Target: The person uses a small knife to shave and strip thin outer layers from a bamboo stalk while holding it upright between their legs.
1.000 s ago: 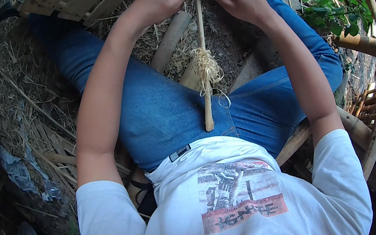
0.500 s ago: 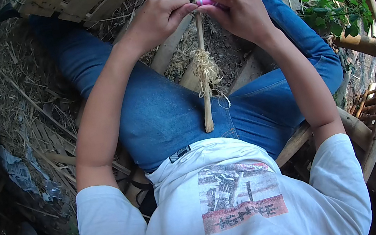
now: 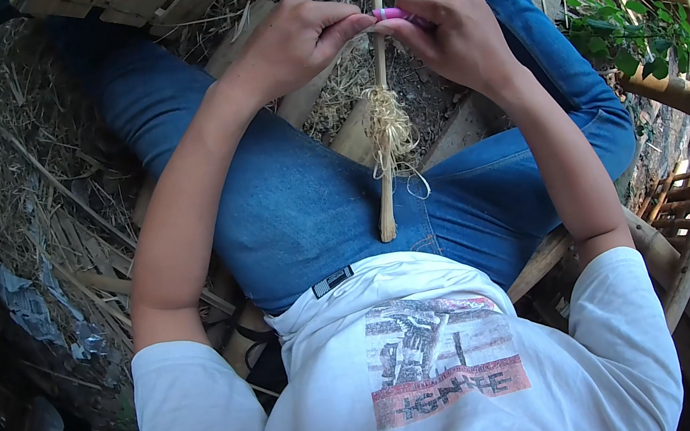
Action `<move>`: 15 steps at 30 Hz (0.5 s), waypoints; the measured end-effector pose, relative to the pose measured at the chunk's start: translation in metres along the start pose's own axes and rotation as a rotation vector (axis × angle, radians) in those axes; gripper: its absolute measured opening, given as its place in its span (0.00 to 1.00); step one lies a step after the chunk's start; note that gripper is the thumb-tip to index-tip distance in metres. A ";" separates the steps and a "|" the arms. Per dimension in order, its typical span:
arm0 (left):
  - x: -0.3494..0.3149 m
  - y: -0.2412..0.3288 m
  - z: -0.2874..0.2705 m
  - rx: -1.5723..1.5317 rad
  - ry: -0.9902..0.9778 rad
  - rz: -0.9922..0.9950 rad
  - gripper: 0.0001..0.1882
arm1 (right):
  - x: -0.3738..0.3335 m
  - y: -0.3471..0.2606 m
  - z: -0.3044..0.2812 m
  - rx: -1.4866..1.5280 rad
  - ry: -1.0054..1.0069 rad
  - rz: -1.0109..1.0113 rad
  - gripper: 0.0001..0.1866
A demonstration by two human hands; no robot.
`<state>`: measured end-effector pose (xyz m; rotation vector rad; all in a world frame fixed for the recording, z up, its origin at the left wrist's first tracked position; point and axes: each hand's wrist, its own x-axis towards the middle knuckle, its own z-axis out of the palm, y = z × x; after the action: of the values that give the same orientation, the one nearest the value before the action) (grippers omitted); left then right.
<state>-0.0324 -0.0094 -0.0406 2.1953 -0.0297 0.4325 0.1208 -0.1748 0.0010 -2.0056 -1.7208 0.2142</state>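
Pale stick (image 3: 380,62) (curly shavings (image 3: 390,123) bunched low) — pink tool (image 3: 391,14) crosswise.

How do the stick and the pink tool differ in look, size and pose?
Colour: the stick is pale straw-brown; the pink tool is bright pink.
Size: the stick is long, running past the picture's upper edge; the pink tool shows only a short length, partly hidden by the right hand.
Pose: the stick runs nearly up-down in view; the pink tool points crosswise to it.
Shared: both look narrow.
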 end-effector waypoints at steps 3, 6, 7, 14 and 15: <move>0.025 -0.007 -0.010 0.046 0.003 -0.126 0.13 | 0.023 0.017 -0.004 -0.117 0.096 -0.029 0.15; 0.048 -0.008 -0.018 -0.008 -0.008 -0.156 0.17 | 0.042 0.040 -0.002 -0.078 0.147 -0.109 0.14; 0.050 -0.005 -0.021 -0.021 -0.081 -0.242 0.20 | 0.043 0.042 -0.001 -0.099 0.118 -0.120 0.14; -0.015 0.018 0.005 -0.058 -0.109 -0.070 0.12 | -0.028 -0.013 0.004 0.009 -0.076 0.066 0.15; -0.020 0.018 0.008 -0.030 -0.100 -0.066 0.12 | -0.026 -0.014 0.004 0.014 -0.079 0.064 0.15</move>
<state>-0.0520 -0.0295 -0.0372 2.1803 -0.0176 0.2837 0.1018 -0.1979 -0.0017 -2.0690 -1.6992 0.3294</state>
